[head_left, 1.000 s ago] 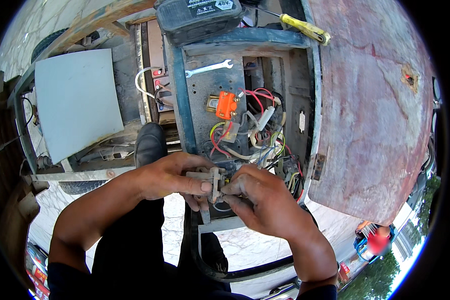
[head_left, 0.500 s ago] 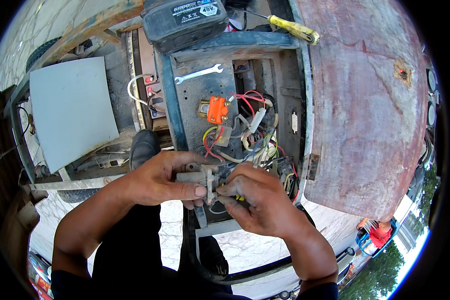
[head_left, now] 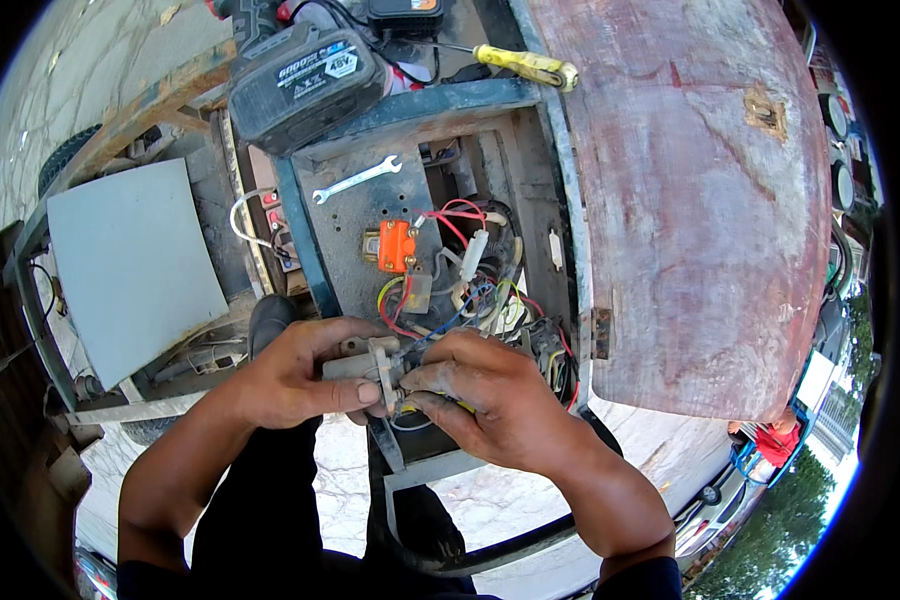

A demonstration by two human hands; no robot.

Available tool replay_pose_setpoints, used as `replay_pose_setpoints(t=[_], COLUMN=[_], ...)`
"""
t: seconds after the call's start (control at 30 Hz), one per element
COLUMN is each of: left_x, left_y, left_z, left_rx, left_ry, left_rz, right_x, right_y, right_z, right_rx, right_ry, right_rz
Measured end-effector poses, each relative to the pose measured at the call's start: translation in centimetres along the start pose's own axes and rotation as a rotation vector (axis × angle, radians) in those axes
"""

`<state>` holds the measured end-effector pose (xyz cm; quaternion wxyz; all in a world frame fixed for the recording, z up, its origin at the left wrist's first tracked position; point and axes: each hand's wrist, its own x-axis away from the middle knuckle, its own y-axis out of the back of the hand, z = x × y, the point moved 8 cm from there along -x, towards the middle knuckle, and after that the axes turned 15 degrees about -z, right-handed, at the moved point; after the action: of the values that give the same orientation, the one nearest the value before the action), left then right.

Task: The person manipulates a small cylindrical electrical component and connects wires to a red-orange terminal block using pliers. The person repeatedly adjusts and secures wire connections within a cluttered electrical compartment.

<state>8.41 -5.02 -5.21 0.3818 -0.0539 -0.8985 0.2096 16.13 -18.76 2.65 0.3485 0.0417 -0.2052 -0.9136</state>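
My left hand (head_left: 295, 378) is closed round a dusty grey metal part (head_left: 383, 365) with a cylindrical body and a flange, its thumb lying along the near side. On the flange's right, my right hand (head_left: 505, 405) is closed, thumb and forefinger pinched close to the part; what lies between those fingertips is hidden. Beyond the hands, a bundle of coloured wires (head_left: 478, 290) fills the right of an open metal compartment. An orange-capped electrical component (head_left: 397, 246) with brass-coloured studs rests on the compartment's dark plate. Farther back on that plate lies an open-ended wrench (head_left: 358, 180).
A black power-tool battery pack (head_left: 310, 95) and a yellow-handled screwdriver (head_left: 525, 67) lie at the compartment's far edge. The blue-grey frame (head_left: 310, 245) borders it. A worn reddish panel (head_left: 690, 210) stands right, a pale sheet (head_left: 135, 260) left. A person in red (head_left: 778, 440) is far right.
The view has shifted, so the compartment and tools appear farther left and lower. Both hands stay at the grey part; the right hand's back has turned slightly over its fingers.
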Motion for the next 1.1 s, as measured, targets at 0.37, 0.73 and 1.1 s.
replay_pose_setpoints(t=[0.37, 0.73, 1.1], left_x=[1.1, -0.9, -0.4], left_y=[0.0, -0.8, -0.9], left_z=[-4.0, 1.6, 1.7], left_rx=[-0.464, 0.09, 0.185], left_ry=[-0.261, 0.121, 0.13], left_rz=[-0.126, 0.171, 0.159], right_x=[-0.1, 0.6, 0.1], right_y=[1.0, -0.2, 0.7], right_z=[2.0, 0.2, 1.7], right_rx=[0.131, 0.155, 0.137], right_ry=[0.2, 0.033, 0.018], right_rz=[-0.108, 0.044, -0.016])
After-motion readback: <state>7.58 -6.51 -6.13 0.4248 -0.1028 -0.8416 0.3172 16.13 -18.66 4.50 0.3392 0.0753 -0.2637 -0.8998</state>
